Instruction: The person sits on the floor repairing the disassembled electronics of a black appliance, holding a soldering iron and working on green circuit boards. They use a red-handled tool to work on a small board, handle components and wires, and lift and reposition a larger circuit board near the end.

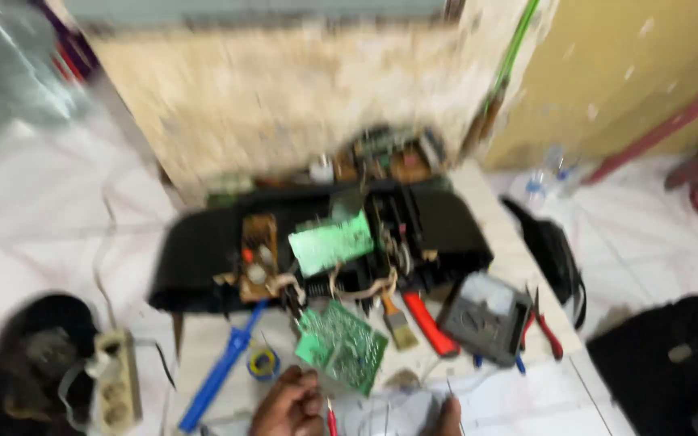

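Hands sit at bottom edge of a blurred view; left hand [288, 404] is curled, fingers closed round a thin red-handled probe [331, 420] and touching the lower corner of a green circuit board [341, 345], prob. to steady it; board lies tilted on the desk [527, 396], just in front of the opened black casing [203, 250]; right hand [448, 416] barely in frame, seems to pinch a thin dark probe [452, 391] but grip too blurred, can't tell if closed; meter [485, 316] w/ grey face sits right of board, within reach; red-handled tool [430, 324] and small brush [397, 323] lie between board and meter; blue soldering iron [220, 367] and solder reel [263, 363] lie left; pliers [547, 327] near desk's right edge; power strip [116, 379] on floor at left.
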